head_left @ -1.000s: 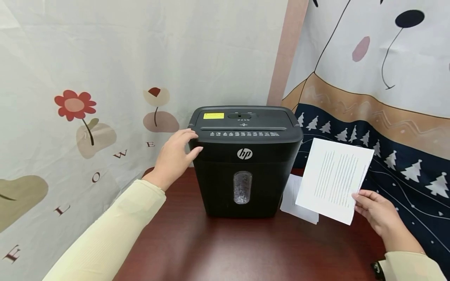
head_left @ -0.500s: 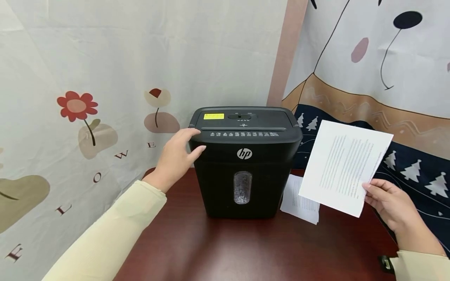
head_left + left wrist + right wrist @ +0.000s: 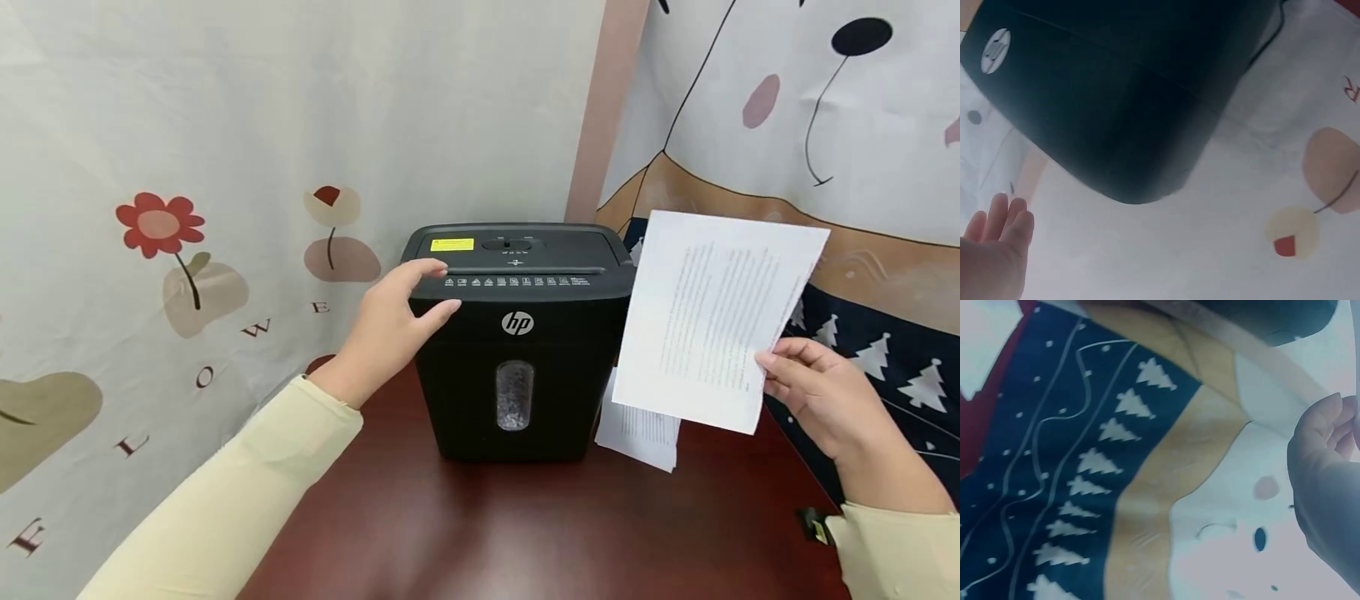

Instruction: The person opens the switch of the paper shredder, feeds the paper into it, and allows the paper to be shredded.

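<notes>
A black HP paper shredder [image 3: 465,375] stands upright on the table, with a feed slot [image 3: 525,271] across its top and shredded bits behind its front window [image 3: 514,396]. My left hand [image 3: 390,325] is at its top left front edge, thumb and fingers apart with nothing between them; the left wrist view shows this hand [image 3: 1000,250] away from the dark casing. My right hand [image 3: 825,392] pinches a printed sheet of paper [image 3: 712,325] by its right edge, held up to the right of the shredder. In the right wrist view the right hand [image 3: 1325,450] sits at the right edge.
More printed sheets [image 3: 641,437] lie on the dark red table [image 3: 510,525] beside the shredder's right side, partly behind the held paper. A pale flower-printed cloth [image 3: 225,125] hangs behind, and a bear-patterned cloth [image 3: 892,275] on the right. A dark cord [image 3: 1269,40] runs behind the shredder.
The right hand has raised the paper, first rightward, then back left toward the shredder, with the sheet turning more upright. The left hand has shifted slightly right over the shredder's front edge.
</notes>
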A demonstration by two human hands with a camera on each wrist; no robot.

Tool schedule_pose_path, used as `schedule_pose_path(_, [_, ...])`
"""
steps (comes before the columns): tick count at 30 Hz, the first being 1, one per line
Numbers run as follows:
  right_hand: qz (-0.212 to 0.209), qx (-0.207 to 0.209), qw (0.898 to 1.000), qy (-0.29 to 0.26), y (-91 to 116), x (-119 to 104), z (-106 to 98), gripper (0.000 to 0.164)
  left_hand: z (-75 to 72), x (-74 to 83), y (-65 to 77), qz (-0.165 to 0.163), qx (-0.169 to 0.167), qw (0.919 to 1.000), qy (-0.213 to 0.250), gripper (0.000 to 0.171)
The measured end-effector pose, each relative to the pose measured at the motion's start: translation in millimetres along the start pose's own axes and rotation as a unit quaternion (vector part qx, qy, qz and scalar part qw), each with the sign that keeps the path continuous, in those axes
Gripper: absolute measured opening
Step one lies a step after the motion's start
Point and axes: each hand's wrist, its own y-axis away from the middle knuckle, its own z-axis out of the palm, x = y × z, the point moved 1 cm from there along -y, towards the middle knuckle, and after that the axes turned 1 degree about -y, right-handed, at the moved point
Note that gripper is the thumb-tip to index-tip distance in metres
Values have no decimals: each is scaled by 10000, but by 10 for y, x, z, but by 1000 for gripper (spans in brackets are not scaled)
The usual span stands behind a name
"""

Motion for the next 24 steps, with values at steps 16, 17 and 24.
schedule_pose_path(16, [43, -620, 9963, 594, -340, -147, 696, 10, 64, 337, -157, -583, -595, 9854, 1488, 45])
schedule_pose_path(17, [74, -665, 9960, 585, -358, -150, 738, 10, 73, 342, -168, -648, -640, 9838, 1547, 44])
schedule_pose_path(24, [194, -908, 9936, 638, -451, -214, 1024, 6, 108, 403, -259, -968, -907, 9764, 1703, 36])
